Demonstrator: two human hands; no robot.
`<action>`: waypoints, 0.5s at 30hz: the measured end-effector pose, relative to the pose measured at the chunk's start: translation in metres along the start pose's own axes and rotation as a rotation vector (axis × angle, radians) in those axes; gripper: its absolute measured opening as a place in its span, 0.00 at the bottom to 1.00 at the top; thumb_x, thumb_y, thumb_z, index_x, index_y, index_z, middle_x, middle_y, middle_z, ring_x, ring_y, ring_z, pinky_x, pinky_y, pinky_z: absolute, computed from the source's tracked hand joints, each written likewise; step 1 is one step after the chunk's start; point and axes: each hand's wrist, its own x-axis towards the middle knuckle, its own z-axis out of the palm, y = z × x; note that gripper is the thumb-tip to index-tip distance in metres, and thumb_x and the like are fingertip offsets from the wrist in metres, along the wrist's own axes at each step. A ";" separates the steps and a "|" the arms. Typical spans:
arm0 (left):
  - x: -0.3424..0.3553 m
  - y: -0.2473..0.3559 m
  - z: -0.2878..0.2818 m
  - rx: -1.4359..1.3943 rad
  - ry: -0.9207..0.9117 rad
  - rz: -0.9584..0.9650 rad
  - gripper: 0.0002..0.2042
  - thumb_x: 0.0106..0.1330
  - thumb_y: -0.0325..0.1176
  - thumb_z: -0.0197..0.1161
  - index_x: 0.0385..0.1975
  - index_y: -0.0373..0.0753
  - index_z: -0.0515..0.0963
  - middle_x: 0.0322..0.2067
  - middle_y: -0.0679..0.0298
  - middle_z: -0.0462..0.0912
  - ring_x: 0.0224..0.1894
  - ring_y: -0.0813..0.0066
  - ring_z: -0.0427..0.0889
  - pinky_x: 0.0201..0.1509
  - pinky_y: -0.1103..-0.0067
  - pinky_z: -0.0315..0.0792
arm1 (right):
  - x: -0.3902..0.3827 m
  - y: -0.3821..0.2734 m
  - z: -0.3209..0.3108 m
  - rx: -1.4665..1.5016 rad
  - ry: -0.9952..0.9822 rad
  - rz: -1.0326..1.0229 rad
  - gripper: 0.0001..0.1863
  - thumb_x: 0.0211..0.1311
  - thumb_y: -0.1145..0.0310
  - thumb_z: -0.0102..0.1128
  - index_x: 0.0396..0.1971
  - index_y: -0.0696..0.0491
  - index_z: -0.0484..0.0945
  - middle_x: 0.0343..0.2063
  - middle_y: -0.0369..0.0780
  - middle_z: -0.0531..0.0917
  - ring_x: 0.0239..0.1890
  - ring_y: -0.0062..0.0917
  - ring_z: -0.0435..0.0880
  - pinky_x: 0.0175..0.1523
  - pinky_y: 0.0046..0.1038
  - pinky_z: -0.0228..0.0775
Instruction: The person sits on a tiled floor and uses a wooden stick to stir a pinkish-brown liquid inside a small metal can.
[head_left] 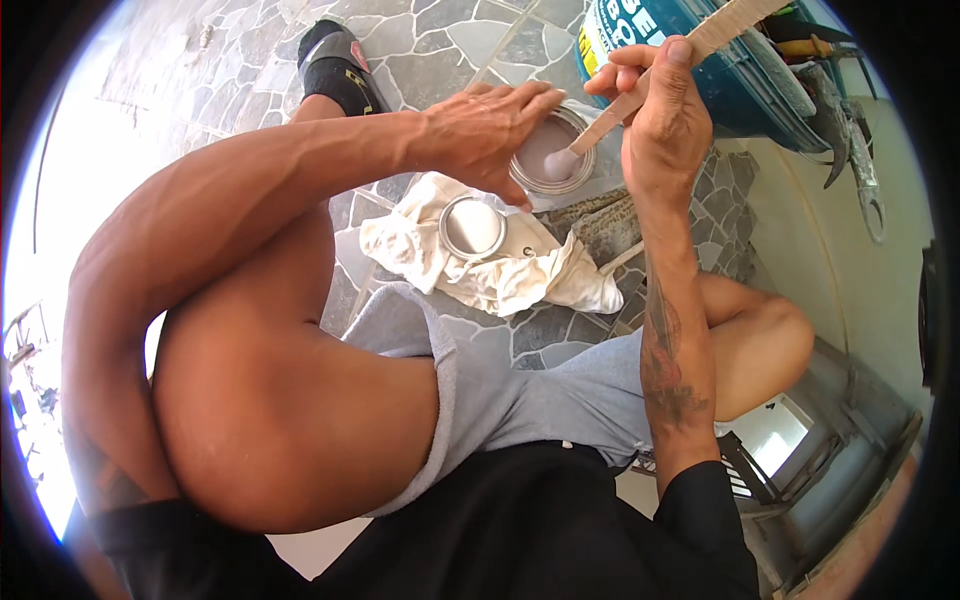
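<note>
On the stone-paved floor [420, 45], a teal bucket [735, 85] stands at the upper right, and a crumpled white rag [520, 275] lies nearer the person's knees. Between them sits a small open paint can [553, 158], its round lid [472, 228] resting on the rag. The left hand [490, 125] lies open over the can's rim, and the right hand [662, 110] grips a wooden stir stick [640, 92] dipped into the pale paint.

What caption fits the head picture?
Left hand steadies a small round metal paint can; right hand holds a flat wooden stick in it.
</note>
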 end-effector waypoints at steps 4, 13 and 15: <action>0.012 -0.007 0.001 0.091 0.053 0.322 0.60 0.38 0.37 0.82 0.73 0.33 0.50 0.64 0.49 0.69 0.68 0.53 0.68 0.72 0.62 0.62 | -0.003 -0.010 0.002 0.137 0.010 0.122 0.40 0.74 0.36 0.44 0.45 0.68 0.75 0.24 0.34 0.69 0.31 0.25 0.74 0.47 0.30 0.71; 0.019 0.007 -0.007 0.159 -0.057 0.193 0.59 0.36 0.37 0.82 0.74 0.40 0.54 0.55 0.54 0.75 0.58 0.53 0.76 0.65 0.63 0.69 | -0.009 -0.014 -0.001 0.256 0.096 0.073 0.36 0.74 0.39 0.47 0.40 0.66 0.76 0.19 0.33 0.66 0.25 0.21 0.67 0.37 0.27 0.64; 0.012 0.015 -0.002 0.182 -0.011 0.108 0.59 0.36 0.39 0.82 0.74 0.41 0.54 0.54 0.54 0.75 0.57 0.52 0.77 0.63 0.63 0.69 | -0.008 -0.016 0.001 0.271 0.124 0.059 0.32 0.74 0.43 0.50 0.36 0.64 0.76 0.18 0.33 0.65 0.24 0.21 0.66 0.36 0.27 0.64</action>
